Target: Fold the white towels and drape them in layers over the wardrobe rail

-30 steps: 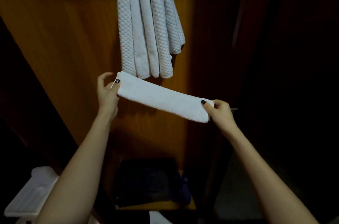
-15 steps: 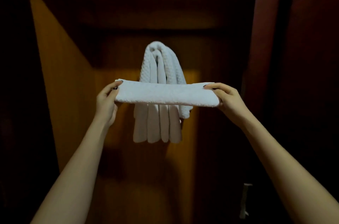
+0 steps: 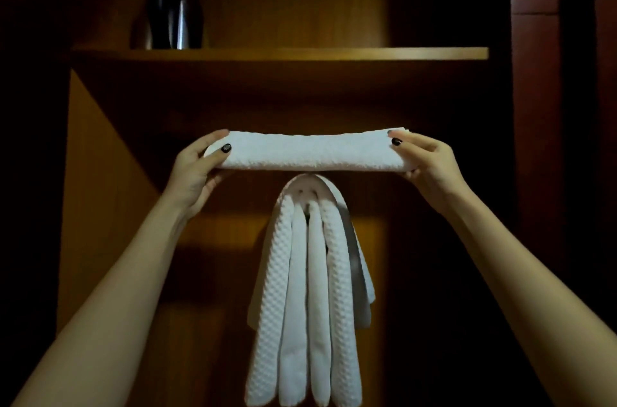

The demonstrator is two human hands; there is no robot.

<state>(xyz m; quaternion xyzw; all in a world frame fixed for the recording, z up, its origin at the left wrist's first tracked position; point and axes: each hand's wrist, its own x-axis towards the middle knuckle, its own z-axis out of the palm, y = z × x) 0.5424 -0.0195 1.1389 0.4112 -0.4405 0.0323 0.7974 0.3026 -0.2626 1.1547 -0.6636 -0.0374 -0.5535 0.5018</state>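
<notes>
Both hands have climbed since half a second ago, lifting the strip they carry from mid-height on the hanging bundle to just above its crown. The left hand (image 3: 197, 169) grips the left end of the folded towel (image 3: 310, 153), thumb across the front face and fingers curled underneath. The right hand (image 3: 430, 163) pinches the right end in the same way. Between them the towel is stretched out level and fairly taut, a long narrow band facing the camera.

Directly below its middle hang the draped towels (image 3: 310, 289), several waffle-textured layers nested over one another, their tails falling straight down. The lower edge of the held towel looks just clear of the top of that arch, though whether they touch cannot be told. The rail is hidden under the layers.

Above, a wooden shelf (image 3: 280, 53) spans the wardrobe with a dark vessel (image 3: 177, 16) standing on its left part.

With the towel centred over the stack, the lift seems done; what appears left is to lower it and let both ends fall on either side as the outer layer.
</notes>
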